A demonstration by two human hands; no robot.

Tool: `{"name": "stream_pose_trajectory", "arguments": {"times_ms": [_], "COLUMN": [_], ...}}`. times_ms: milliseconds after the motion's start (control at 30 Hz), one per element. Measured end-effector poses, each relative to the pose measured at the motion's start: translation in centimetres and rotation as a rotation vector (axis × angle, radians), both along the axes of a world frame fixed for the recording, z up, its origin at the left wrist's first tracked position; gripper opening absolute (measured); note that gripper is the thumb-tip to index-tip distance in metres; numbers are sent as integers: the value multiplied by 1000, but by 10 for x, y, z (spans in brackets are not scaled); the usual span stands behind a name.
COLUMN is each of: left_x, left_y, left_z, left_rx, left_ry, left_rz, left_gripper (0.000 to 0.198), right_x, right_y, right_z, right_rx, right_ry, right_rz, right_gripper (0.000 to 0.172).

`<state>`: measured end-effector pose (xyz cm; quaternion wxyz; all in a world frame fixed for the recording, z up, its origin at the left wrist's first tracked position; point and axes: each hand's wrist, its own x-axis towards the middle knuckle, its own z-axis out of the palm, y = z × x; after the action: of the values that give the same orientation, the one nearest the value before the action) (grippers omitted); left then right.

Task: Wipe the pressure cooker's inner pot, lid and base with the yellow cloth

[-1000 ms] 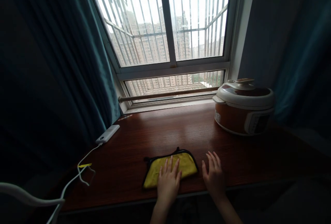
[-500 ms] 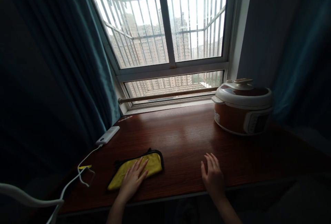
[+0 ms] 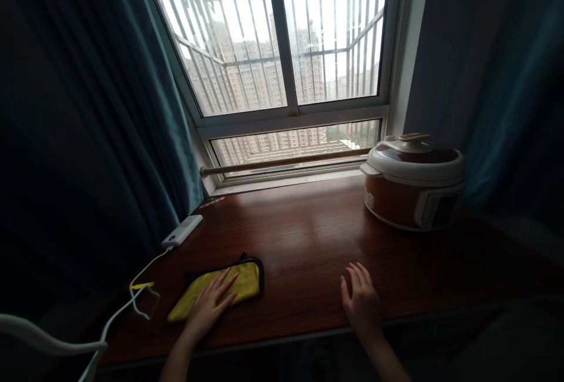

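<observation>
A yellow cloth (image 3: pixel 247 281) with a black border lies folded on the dark reddish wooden table (image 3: pixel 304 241), left of the middle. On top of it rests my left hand (image 3: pixel 212 300), palm down with the fingers spread. My right hand (image 3: pixel 361 297) is over the table near its front edge, holding nothing, fingers loosely extended and the thumb apart. A wide gap of bare wood separates it from the cloth.
At the right back stands an electric cooker (image 3: pixel 412 185) with a white lid. A white power bank (image 3: pixel 182 231) with a white cable (image 3: pixel 147 266) lies along the left edge. Behind the table are a barred window (image 3: pixel 286 64) and a blue curtain (image 3: pixel 163 153).
My left hand has slid left across the table, and the cloth has moved with it. My right hand stays in nearly the same place.
</observation>
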<state>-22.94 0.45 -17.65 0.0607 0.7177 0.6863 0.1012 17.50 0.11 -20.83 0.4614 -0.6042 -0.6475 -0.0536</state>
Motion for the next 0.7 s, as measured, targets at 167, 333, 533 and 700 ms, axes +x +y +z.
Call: {"name": "stream_pose_trajectory", "arguments": {"times_ms": [167,333,533,700], "left_x": [5,5,8,8], "left_y": [-4,-8,-10,-10], "left_z": [0,-3,-10,-12], "left_rx": [57,107,212,228], "left_ry": [2,17,70,117], "left_rz": [6,-9,14,18], "left_gripper": [47,46,50,48], "right_x": [1,-1,7,86], "right_y": [-1,-1,-4,12], "right_z": [1,2,10,65], "right_rx": [0,-16,-88,-75], "right_ry": [-4,23,284,547], "right_rz": [6,24,181,167], "right_gripper": [32,31,30,33]}}
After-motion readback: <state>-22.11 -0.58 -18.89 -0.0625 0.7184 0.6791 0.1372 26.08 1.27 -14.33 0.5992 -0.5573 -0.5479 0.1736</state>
